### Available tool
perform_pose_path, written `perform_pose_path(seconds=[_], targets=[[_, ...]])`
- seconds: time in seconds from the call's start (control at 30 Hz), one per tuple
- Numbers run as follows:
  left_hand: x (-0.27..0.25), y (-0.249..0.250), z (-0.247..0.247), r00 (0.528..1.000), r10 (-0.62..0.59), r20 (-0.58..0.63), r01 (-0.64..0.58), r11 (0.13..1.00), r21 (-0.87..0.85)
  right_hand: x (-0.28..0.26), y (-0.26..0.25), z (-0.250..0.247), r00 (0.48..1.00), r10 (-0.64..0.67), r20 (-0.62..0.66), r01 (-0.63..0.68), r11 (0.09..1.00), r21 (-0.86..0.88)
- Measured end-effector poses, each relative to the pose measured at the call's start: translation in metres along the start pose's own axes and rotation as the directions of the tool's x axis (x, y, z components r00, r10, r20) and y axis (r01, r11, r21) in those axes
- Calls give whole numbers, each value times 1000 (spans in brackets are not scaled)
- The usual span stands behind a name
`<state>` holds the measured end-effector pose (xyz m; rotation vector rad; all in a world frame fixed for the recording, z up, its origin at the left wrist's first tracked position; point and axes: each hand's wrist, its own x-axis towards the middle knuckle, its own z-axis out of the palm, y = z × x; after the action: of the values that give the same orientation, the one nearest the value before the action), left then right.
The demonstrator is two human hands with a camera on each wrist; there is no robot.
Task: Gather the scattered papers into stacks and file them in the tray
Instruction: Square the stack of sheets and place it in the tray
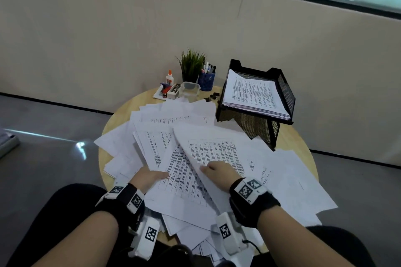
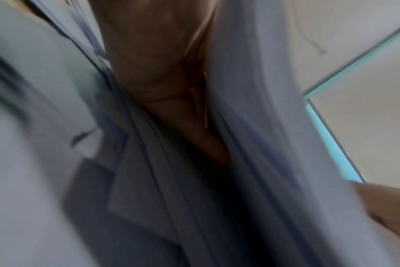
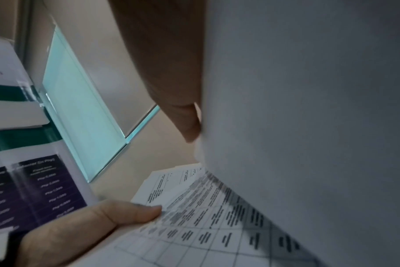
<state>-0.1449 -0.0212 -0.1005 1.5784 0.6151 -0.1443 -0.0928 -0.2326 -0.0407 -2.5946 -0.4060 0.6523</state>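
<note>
On the round table (image 1: 302, 143), close to the person's lap: a loose heap of papers (image 1: 195, 136) covers most of the top, some sheets hanging over the near edge.

Left hand (image 1: 149, 176) lies at the heap's near-left, thumb on top of a printed sheet (image 1: 184, 178), fingers tucked under it. The left wrist view, though blurred, shows fingers between layers of paper, so the hand grasps a bundle.

Right hand (image 1: 219, 169) grips the near edge of a second sheet (image 1: 212, 147), thumb on top; the right wrist view shows the sheet bent up against the palm. Grasping, not released.

The two hands are near each other, the sheets between them fanned and crossing at an angle.

Tray (image 1: 286, 93): black mesh, at the far right of the table, touching the heap's far edge. Its upper tier already holds a stack (image 1: 253, 93). The open front faces the near-left, toward the heap, and the stack's long axis runs the same way.

Judgement: the tray lies ahead and to the right of both hands, and the right hand is the nearer. The held sheets want squaring before they go in, long edge in line with the tray's opening.

Beyond the heap: a plant (image 1: 191, 65), pen cup (image 1: 207, 80), glue bottle (image 1: 169, 77), clear box (image 1: 189, 89).
</note>
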Motion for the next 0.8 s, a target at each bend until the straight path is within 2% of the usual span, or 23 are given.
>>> perform_pose_path(seconds=[0.1, 0.2, 0.3, 0.47, 0.57, 0.63, 0.8], targets=[[-2, 2, 1, 999, -11, 37, 11, 1000, 1, 4, 12, -11, 991, 94, -99, -80, 988, 131], [2, 0, 3, 999, -19, 37, 19, 1000, -8, 13, 43, -24, 941, 254, -224, -258, 966, 12], [5, -1, 2, 999, -35, -6, 35, 999, -1, 18, 76, -26, 882, 416, -222, -442, 893, -82], [24, -16, -2, 999, -49, -17, 49, 999, 24, 23, 94, -19, 907, 407, -110, -416, 906, -76], [17, -10, 1, 1000, -25, -14, 26, 998, 63, 26, 94, -20, 888, 423, -179, -448, 883, -137], [13, -7, 3, 1000, -26, -17, 28, 996, 88, 30, 97, -18, 868, 445, -219, -472, 877, -91], [12, -7, 7, 995, -78, 56, 75, 996, 56, 27, 102, -20, 866, 448, -222, -480, 869, -120]])
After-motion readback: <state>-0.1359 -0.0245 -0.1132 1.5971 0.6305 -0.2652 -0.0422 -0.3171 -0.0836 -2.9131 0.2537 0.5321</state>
